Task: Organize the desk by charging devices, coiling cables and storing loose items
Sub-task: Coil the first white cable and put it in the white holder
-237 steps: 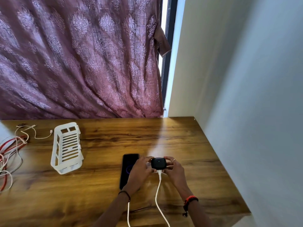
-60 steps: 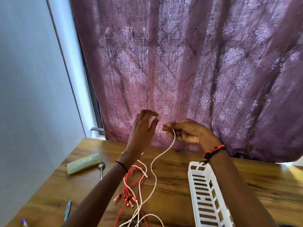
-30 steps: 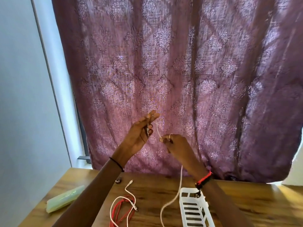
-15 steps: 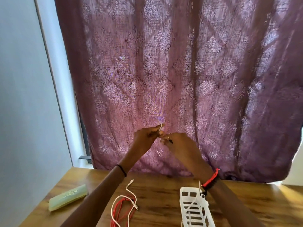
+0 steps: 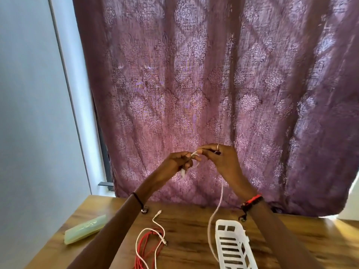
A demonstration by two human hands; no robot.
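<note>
While the left hand is pinching the white cable and the right hand is gripping it just beside, both are hovering well above the desk; below the right hand, the cable is hanging past the left edge of the basket.

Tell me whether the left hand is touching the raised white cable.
Touching. The head view shows the left hand gripping the raised white cable, fingers curled round it and its end poking out below them.
</note>
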